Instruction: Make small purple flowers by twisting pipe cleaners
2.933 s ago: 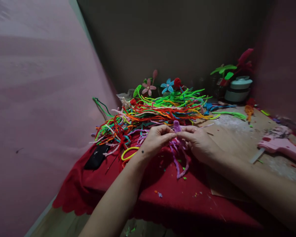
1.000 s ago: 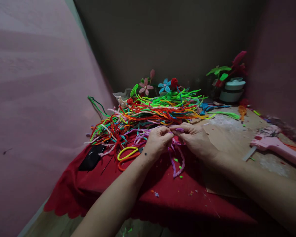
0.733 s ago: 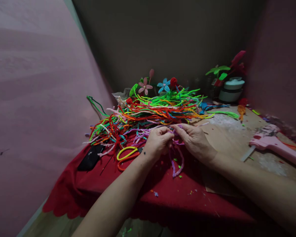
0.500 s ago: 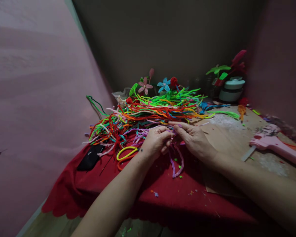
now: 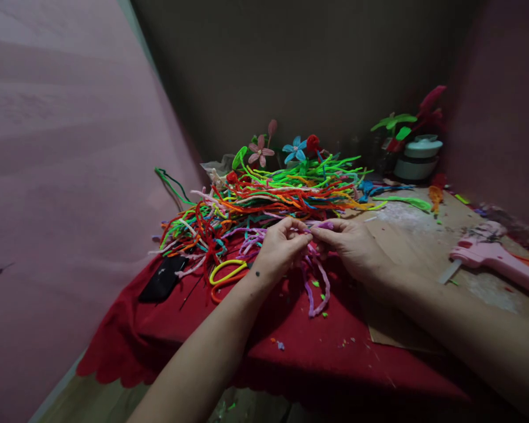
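Purple pipe cleaners (image 5: 321, 288) are pinched between my two hands, and a bent loop of them hangs down toward the red cloth. My left hand (image 5: 286, 244) is closed on them, thumb against fingertips. Close against it, my right hand (image 5: 350, 244) also pinches the purple strands, with a short purple piece showing above its fingers. The fingertips of both hands almost touch. Behind them spreads a large heap of colourful pipe cleaners (image 5: 273, 197). More purple ones (image 5: 249, 244) lie just left of my left hand. Scissors (image 5: 227, 273) with yellow and orange handles rest beside my left wrist.
A black phone (image 5: 163, 279) lies at the left on the red tablecloth (image 5: 291, 364). To the right, a pink glue gun (image 5: 489, 258) rests on a cardboard sheet (image 5: 397, 235). Pipe-cleaner flowers (image 5: 260, 153) and a lidded container (image 5: 418, 158) stand at the back.
My fingers have shifted on the purple strands. The right hand's fingers are now more bent, and a purple piece shows above them. The view has moved slightly.
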Demonstrator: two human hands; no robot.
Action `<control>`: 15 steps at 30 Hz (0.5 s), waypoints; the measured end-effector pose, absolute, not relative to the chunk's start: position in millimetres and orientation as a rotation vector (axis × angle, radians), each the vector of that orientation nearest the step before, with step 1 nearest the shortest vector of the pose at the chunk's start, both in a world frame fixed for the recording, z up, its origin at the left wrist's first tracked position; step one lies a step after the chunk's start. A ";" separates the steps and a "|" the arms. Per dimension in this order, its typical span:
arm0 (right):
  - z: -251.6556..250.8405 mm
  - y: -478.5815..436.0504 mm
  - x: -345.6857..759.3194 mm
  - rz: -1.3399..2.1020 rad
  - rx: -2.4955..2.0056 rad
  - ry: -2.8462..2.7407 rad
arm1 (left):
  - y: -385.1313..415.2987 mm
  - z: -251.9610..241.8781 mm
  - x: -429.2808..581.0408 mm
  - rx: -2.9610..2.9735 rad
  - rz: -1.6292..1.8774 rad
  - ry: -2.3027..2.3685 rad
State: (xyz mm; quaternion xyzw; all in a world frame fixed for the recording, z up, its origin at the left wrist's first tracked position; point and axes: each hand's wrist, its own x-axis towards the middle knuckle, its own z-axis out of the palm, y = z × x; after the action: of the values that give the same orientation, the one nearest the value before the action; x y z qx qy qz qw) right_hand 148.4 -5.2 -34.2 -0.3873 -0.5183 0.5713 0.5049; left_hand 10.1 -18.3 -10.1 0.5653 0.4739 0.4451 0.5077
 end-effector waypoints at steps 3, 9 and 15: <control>-34.2 -4.8 147.6 1.432 -0.928 -1.213 | -18.5 -10.6 11.9 1.431 1.112 1.131; -34.0 -6.6 146.4 1.615 -0.797 -1.155 | -18.1 -12.3 11.2 1.430 1.117 1.121; -35.4 -7.0 145.3 1.637 -0.814 -1.104 | -17.7 -9.7 9.0 1.349 1.081 1.060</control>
State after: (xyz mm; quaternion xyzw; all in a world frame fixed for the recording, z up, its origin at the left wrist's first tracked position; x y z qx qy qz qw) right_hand 145.3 -7.0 -35.4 -0.3341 -0.4529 0.6716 0.4819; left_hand 9.0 -17.7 -9.7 0.5649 0.4439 0.4525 0.5283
